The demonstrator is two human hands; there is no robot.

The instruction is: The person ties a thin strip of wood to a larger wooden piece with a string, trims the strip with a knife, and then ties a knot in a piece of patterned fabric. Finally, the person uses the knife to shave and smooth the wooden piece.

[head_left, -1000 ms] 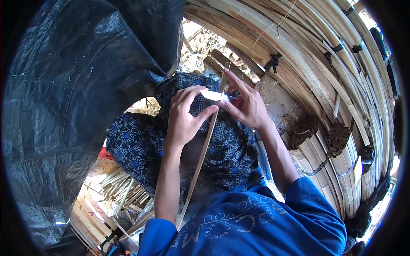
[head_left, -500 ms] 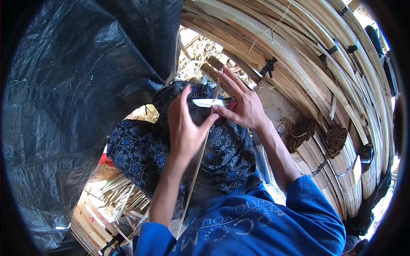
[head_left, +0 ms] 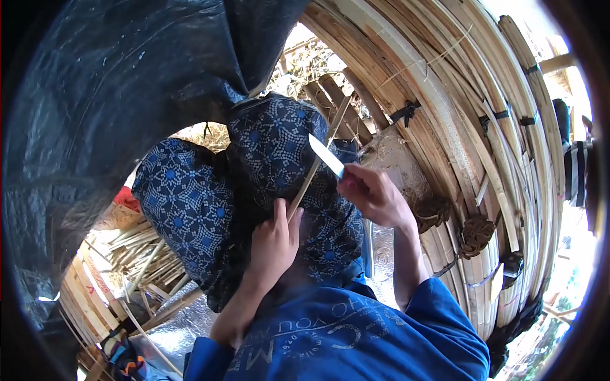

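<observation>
A thin pale strip (head_left: pixel 306 183) slants up over the patterned dark-blue cloth (head_left: pixel 279 136) on my legs. My left hand (head_left: pixel 274 244) is closed around the lower part of the strip, its fingers pointing up along it. In my right hand (head_left: pixel 375 193) is the handle of a knife (head_left: pixel 326 157), gripped in curled fingers. The bright blade points up and left, lying across the strip or just above it; contact cannot be made out. Part of the handle is hidden by my fingers.
Long bundled wooden strips (head_left: pixel 457 127) curve along the right side. A dark plastic sheet (head_left: pixel 127 101) hangs at the left. Below it lie cut sticks (head_left: pixel 143 260). Short round poles (head_left: pixel 337 101) are beyond my knees, and coiled strips (head_left: pixel 476 236) sit at the right.
My left hand has moved down and closed on the strip. My right hand has moved down and right, and its fingers have curled round the knife handle. The blade has turned to point more upward.
</observation>
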